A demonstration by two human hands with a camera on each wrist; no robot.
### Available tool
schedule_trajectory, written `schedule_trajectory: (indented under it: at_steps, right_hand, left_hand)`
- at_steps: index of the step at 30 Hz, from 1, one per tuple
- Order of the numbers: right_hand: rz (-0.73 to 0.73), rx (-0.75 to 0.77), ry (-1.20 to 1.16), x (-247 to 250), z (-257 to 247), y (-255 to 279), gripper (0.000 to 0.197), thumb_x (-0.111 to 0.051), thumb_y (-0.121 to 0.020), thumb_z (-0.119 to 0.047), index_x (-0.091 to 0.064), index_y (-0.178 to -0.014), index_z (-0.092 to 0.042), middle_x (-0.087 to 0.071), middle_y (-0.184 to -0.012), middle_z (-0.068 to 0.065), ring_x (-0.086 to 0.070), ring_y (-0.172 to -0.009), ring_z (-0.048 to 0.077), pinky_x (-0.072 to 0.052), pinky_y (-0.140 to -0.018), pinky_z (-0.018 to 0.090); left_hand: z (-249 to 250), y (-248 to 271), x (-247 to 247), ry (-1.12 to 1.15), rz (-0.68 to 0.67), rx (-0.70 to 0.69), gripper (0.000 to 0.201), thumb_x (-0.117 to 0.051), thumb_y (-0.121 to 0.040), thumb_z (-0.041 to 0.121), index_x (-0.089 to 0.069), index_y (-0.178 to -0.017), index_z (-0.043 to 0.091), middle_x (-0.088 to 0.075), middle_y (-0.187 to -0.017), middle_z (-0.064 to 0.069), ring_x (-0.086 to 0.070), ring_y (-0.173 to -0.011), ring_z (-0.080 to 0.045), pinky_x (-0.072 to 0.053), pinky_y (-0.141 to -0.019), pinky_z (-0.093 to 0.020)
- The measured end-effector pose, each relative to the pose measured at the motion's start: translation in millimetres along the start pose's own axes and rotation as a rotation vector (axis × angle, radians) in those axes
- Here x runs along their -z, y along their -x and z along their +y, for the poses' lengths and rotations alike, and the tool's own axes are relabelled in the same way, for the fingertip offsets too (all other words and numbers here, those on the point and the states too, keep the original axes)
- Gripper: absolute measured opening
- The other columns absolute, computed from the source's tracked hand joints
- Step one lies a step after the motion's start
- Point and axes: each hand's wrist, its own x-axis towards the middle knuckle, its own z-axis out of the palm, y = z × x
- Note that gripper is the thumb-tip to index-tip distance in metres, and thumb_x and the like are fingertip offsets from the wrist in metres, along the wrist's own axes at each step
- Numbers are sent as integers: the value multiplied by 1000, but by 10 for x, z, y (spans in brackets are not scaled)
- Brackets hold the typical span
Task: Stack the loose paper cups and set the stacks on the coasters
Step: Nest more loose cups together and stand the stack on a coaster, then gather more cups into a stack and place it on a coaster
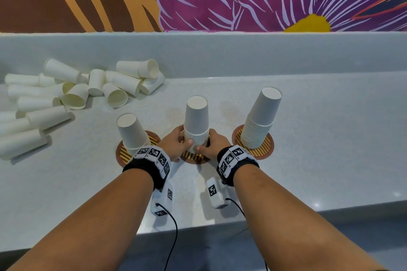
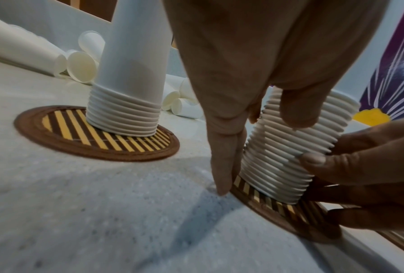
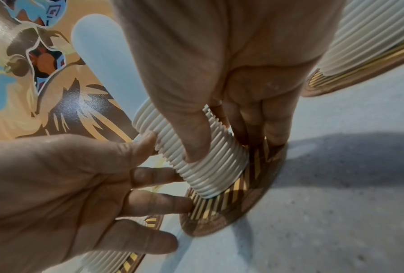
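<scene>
Three upside-down stacks of white paper cups stand on striped brown coasters. Both hands grip the ribbed base of the middle stack [image 1: 196, 121] [image 2: 287, 157] [image 3: 217, 170], whose bottom rim meets the middle coaster [image 1: 195, 159] [image 2: 278, 208] [image 3: 240, 203]. My left hand [image 1: 178, 142] [image 2: 259, 147] holds it from the left, my right hand [image 1: 210, 144] [image 3: 224, 147] from the right. In the wrist views the stack leans slightly. The left stack [image 1: 130, 132] [image 2: 126, 110] sits on its coaster [image 1: 122, 154] [image 2: 56, 133]. The right stack [image 1: 259, 121] [image 3: 364, 37] sits on its coaster [image 1: 267, 149].
A heap of loose cups [image 1: 66, 90] lies on its side at the counter's back left, against a raised ledge [image 1: 242, 55]. The counter's front edge [image 1: 286, 218] runs under my forearms. Cabled white camera units [image 1: 163, 200] hang below my wrists.
</scene>
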Motion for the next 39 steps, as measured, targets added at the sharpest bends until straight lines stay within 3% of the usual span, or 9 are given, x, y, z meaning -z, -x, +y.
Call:
schedule_trajectory:
  at_steps: [10,16,22,25,27,30,33,37,39]
  right_hand:
    - [-30,-2,22,30,-43,33,67,-69,-83,-38,-37,-137,-15,-57,-132,9,-56,-117,29,-46,-97,38]
    - [38,29,67,94,-102,180,45,-63,-88,-28,-48,-129,-13,-59,-128,10,-56,-116,29,-44,-94,33]
    - [24,5,276,205,-182,289,15,-48,-94,-22,-56,-99,-10,-65,-104,14,-59,-92,29,-41,-71,29]
    - [37,-1,241,240,-258,403,27,-48,-93,-23,-43,-68,-15,-50,-70,3,-51,-77,23,-39,-67,28]
    - [37,11,211,262,-339,499,32,-48,-92,-26,-40,-62,-16,-49,-68,2,-51,-74,22,-43,-67,30]
    - [74,49,170,247,-446,547,24,-50,-91,-26,-58,-77,-8,-65,-88,12,-58,-78,25,-49,-70,31]
    - [108,79,153,205,-567,570,29,-51,-92,-28,-65,-101,-4,-68,-101,13,-64,-89,29,-52,-73,32]
    - [94,164,141,177,-802,608,27,-53,-91,-30,-69,-97,-9,-69,-98,9,-65,-93,28,-54,-86,38]
    - [97,222,161,167,-946,618,26,-53,-92,-28,-69,-96,-7,-69,-100,10,-63,-95,27,-52,-87,34]
  left_hand:
    - [10,17,-10,9,14,3,68,-60,-92,35,-21,-148,33,-48,-144,-5,-55,-119,-31,-53,-89,-52]
    - [4,54,-61,-79,60,37,67,-67,-87,33,-34,-144,19,-55,-136,-8,-59,-111,-28,-57,-84,-47]
    - [-15,177,-65,-114,77,28,39,-66,-87,31,-55,-121,15,-65,-114,-12,-64,-104,-33,-58,-84,-47]
    - [-59,258,-44,-47,118,36,38,-68,-86,27,-58,-119,12,-65,-116,-10,-64,-101,-25,-59,-81,-37]
    - [-79,311,-24,-12,151,37,29,-67,-85,17,-61,-112,9,-65,-111,-13,-64,-99,-23,-59,-80,-34]
    - [-56,419,29,-23,210,7,2,-62,-87,11,-61,-88,12,-65,-95,-15,-64,-89,-23,-59,-81,-33]
    - [-34,516,103,10,300,3,6,-59,-89,7,-63,-92,11,-63,-94,-14,-61,-85,-22,-55,-74,-28]
    - [-5,670,276,5,360,-32,17,-57,-90,6,-63,-104,14,-62,-88,-13,-57,-68,-20,-46,-53,-17]
    - [-28,750,423,-59,415,-41,17,-59,-88,10,-64,-101,21,-64,-86,-6,-60,-69,-18,-46,-54,-16]
